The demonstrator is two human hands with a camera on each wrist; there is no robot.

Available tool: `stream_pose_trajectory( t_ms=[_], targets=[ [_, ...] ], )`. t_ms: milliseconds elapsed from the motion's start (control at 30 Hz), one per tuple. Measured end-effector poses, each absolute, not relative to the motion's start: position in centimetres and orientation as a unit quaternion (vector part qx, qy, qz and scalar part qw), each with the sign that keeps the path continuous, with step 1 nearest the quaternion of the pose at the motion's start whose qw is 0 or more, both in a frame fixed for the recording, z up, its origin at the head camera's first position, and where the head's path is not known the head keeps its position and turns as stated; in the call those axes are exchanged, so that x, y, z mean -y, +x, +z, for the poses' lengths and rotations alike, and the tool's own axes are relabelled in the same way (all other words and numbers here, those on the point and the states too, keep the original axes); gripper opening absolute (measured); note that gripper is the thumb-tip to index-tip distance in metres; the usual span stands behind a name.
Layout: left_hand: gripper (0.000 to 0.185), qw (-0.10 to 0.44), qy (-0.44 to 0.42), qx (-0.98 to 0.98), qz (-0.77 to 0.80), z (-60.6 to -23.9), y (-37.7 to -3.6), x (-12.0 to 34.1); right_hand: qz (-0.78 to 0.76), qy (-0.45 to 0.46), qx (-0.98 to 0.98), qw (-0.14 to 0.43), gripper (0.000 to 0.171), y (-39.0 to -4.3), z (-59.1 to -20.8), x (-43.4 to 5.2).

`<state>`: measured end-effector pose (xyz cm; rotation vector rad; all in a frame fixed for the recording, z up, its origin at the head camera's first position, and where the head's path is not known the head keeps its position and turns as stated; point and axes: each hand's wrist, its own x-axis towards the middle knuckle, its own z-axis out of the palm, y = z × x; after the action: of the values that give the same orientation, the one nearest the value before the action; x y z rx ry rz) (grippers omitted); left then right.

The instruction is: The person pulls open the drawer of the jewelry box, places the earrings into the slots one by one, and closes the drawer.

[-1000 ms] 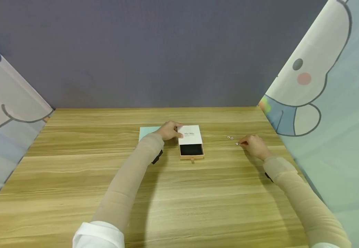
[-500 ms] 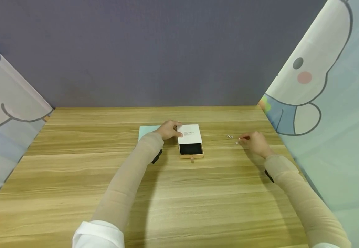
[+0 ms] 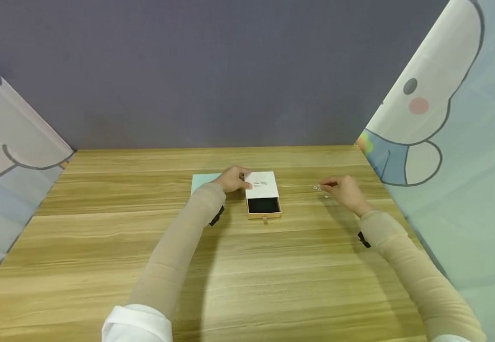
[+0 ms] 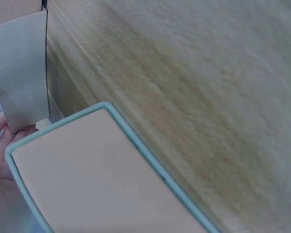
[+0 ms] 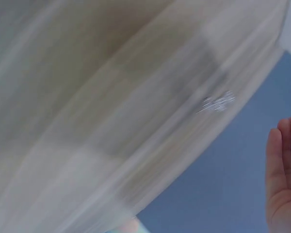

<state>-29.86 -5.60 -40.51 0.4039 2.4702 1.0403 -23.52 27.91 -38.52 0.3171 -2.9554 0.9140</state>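
Head: high behind both arms, facing forward and down over the table [image 3: 247, 266] to the back wall
Left wrist: tight on the box [image 4: 24, 73] and teal card [image 4: 102, 179], both shared with head
Right wrist: blurred, skimming the table's far edge

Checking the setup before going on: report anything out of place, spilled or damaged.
Nothing looks damaged or spilled. The box has its drawer slid partly out, held by the left hand. A few tiny pieces lie loose on the table by the right hand.
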Motion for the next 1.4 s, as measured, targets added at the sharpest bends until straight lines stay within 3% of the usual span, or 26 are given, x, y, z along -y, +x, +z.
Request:
stream_pose_trajectory(
  t_ms=[233, 733, 1400],
  targets=[
    [0.062, 0.21, 0.149, -0.892, 0.371, -40.7, -29.8, 5.4, 0.325, 0.076, 0.943, -0.002, 0.026, -23.2, -37.5, -25.6],
    [0.062, 0.213, 0.149, -0.891, 0.372, -40.7, -29.8, 5.4, 0.369, 0.116, 0.922, -0.018, 0.019, -22.8, -37.0, -21.4],
    [0.063, 0.205, 0.157, -0.896, 0.361, -40.5, -29.8, 5.3, 0.475, 0.093, 0.868, -0.109, 0.019, -22.9, -37.2, -16.4]
  ],
)
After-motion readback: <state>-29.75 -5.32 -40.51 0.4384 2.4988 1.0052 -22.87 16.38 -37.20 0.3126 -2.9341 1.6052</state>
